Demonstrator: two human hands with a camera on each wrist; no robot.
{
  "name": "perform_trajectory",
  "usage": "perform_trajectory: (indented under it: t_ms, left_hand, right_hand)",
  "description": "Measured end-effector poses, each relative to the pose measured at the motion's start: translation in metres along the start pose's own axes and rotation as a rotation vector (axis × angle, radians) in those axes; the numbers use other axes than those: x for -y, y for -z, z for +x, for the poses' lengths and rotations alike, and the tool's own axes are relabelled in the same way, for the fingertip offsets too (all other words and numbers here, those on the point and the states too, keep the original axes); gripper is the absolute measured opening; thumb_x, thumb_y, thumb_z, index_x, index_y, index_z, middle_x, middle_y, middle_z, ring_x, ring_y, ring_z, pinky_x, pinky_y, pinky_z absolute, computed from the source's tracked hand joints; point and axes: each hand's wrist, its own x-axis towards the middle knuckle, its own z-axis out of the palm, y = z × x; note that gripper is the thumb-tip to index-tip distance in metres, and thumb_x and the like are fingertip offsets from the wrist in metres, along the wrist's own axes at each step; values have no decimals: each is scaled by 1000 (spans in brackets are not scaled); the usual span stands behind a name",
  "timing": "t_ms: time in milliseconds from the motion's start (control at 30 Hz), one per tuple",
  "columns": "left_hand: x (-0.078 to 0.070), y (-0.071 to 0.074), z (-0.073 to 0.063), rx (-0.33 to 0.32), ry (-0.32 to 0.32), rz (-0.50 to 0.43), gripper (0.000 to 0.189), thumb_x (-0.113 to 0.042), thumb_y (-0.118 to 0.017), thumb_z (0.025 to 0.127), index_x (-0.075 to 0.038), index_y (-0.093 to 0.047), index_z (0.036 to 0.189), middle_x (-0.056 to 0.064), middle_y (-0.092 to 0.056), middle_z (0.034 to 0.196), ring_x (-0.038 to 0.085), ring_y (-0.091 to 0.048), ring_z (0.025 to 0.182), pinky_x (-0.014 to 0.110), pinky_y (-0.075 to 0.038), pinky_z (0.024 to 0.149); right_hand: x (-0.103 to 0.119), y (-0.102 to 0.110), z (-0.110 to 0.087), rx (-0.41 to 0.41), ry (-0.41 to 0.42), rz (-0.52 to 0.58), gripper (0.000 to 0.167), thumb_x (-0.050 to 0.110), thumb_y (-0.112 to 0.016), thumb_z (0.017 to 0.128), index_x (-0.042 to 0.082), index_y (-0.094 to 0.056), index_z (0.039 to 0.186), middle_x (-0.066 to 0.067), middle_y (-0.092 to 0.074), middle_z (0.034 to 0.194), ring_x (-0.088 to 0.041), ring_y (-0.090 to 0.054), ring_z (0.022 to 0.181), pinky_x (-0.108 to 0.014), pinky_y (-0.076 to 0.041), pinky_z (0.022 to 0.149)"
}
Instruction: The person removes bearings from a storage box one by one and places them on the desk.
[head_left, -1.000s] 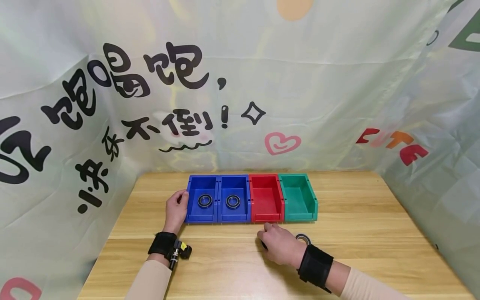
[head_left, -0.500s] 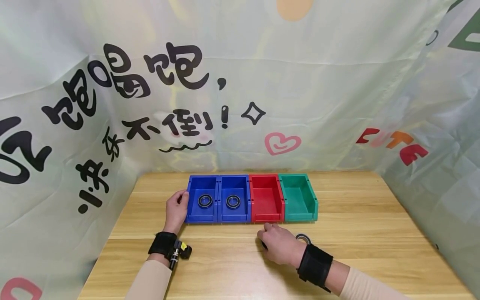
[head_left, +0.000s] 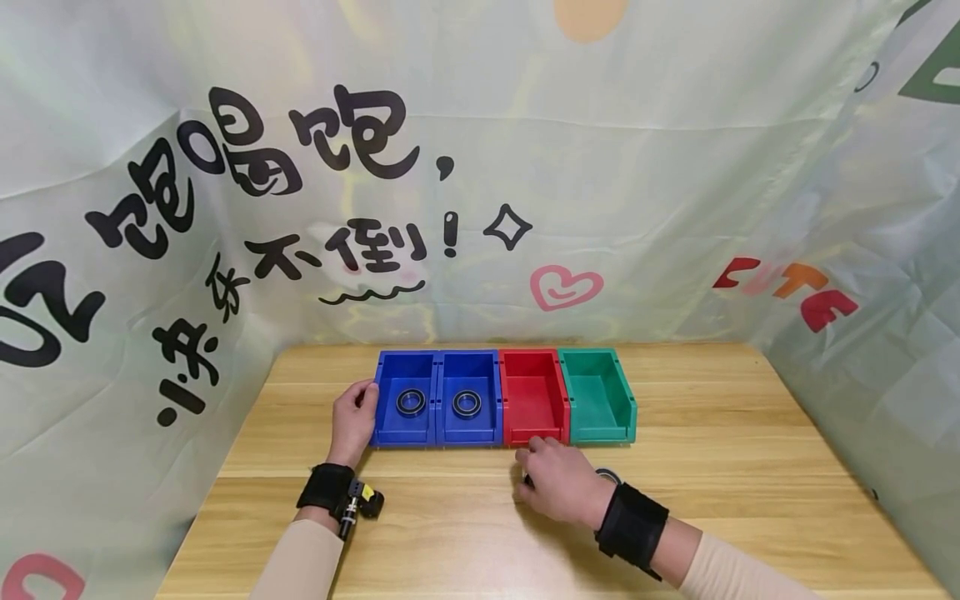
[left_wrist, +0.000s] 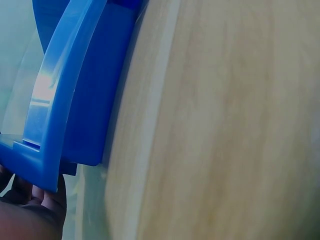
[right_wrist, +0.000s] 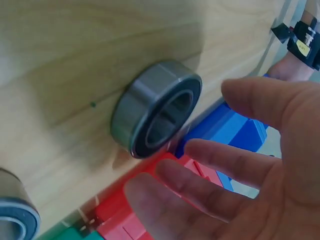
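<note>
Shifting slightly forward, the right hand (head_left: 566,483) is spreading its fingers and gripping nothing; a silver-and-black metal ring bearing (right_wrist: 150,105) is lying on the wooden counter (head_left: 442,529) between those fingers and thumb. Another bearing (right_wrist: 25,212) is sitting right of them. Beyond the fingertips, a red plastic bin (head_left: 534,396) and, rightward, a green one (head_left: 592,392) are standing. Leftward, two blue plastic bins (head_left: 405,367) are each holding one bearing. The left hand (head_left: 351,421) is touching the outermost wall; whether its fingers are pinching it, I cannot tell.
</note>
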Motion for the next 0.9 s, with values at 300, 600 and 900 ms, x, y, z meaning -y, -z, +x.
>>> perform_trajectory:
  t_ms: [300,600,900]
  left_hand:
    - [1,0,0,10,10,1,38,-32,-50,100,-3,-63,120,17,-63,109,24,-53,90,35,-42,80]
    - [2,0,0,4,8,11,38,-31,-50,100,-2,-63,120,16,-63,108,24,-53,90,34,-42,79]
    - [2,0,0,9,8,17,38,-32,-50,100,-3,-63,121,16,-63,108,24,-53,90,35,-42,79]
  right_hand:
    - [-5,7,6,-110,12,12,28,34,-73,81,9,-68,95,-1,-57,81,-16,-52,72,-29,-43,54]
    - [-10,13,13,-164,-29,-10,32,35,-75,80,9,-68,98,0,-57,80,-15,-51,71,-28,-43,54]
    - [-14,20,20,-241,-15,-31,26,34,-72,83,11,-68,93,1,-55,80,-13,-48,72,-25,-41,53]
